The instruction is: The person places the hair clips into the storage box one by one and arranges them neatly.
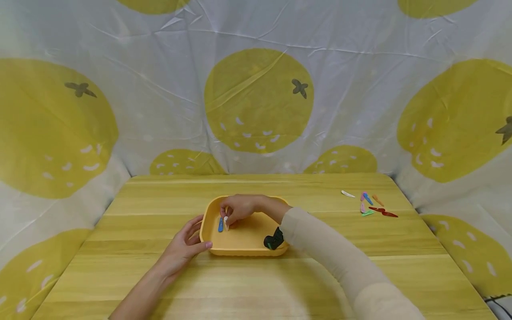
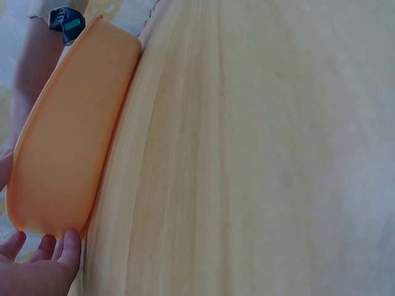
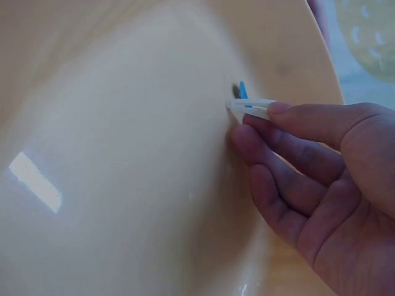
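A shallow yellow plastic tray (image 1: 244, 252) sits on the wooden table. My left hand (image 1: 187, 243) holds its near left corner, fingers along the outer side and thumb at the front; in the left wrist view, fingertips (image 2: 71, 240) touch the orange-looking wall. Inside the tray, my right hand (image 1: 242, 208) pinches a white snap hair clip (image 1: 226, 222) between thumb and fingers. The same clip (image 3: 250, 106) points away from the fingertips in the right wrist view, low over the tray floor. Just left of it lies a blue hair clip (image 1: 220, 225), partly hidden in the right wrist view.
On the table's far right lie several loose hair clips: a white one (image 1: 347, 194), an orange one (image 1: 378, 200), dark red ones (image 1: 390, 214), a green one (image 1: 367, 213), plus pink and blue. A black wrist camera (image 1: 274, 240) overlaps the tray's right end. A lemon-print cloth (image 1: 260, 31) hangs behind.
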The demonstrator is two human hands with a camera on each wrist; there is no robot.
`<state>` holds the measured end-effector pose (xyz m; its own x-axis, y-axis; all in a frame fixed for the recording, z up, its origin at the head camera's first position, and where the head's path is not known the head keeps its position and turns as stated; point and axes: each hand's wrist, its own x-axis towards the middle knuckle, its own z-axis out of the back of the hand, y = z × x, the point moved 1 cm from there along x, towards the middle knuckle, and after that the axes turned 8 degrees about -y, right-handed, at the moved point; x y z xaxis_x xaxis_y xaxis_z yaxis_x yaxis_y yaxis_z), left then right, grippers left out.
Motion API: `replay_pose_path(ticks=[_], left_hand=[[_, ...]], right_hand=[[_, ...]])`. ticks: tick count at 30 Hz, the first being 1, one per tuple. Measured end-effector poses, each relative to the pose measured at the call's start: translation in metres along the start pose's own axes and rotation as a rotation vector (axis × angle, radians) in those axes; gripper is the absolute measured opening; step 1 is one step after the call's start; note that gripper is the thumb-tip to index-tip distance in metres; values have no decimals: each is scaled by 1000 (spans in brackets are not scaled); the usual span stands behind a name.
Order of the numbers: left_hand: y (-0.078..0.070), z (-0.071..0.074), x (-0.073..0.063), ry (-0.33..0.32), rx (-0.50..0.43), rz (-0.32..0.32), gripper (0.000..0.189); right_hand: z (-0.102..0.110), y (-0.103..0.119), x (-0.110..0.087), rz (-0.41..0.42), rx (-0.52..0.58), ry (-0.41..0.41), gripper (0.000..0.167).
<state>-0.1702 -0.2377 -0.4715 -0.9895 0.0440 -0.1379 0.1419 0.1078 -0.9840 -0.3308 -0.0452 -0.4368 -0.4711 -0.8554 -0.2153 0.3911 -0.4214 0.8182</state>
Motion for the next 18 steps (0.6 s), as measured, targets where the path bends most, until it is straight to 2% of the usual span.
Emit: replay_pose_path(ticks=[2,4,11,14,18], left_hand=[[0,0,-1,5,-2,-3,85],[-1,1,-1,8,-1,-4,85],[-1,1,-2,6,6,1,85],[-1,0,-1,1,6,5,86],[-1,0,-1,-8,6,3,86]], right_hand=[[-1,0,2,-10,-13,4,13],[-2,-1,3,-12,-72,-3,12],[0,3,6,40,-401,-17,10],[1,5,6,39,-450,7,9],[4,7,5,36,-444,53,10]])
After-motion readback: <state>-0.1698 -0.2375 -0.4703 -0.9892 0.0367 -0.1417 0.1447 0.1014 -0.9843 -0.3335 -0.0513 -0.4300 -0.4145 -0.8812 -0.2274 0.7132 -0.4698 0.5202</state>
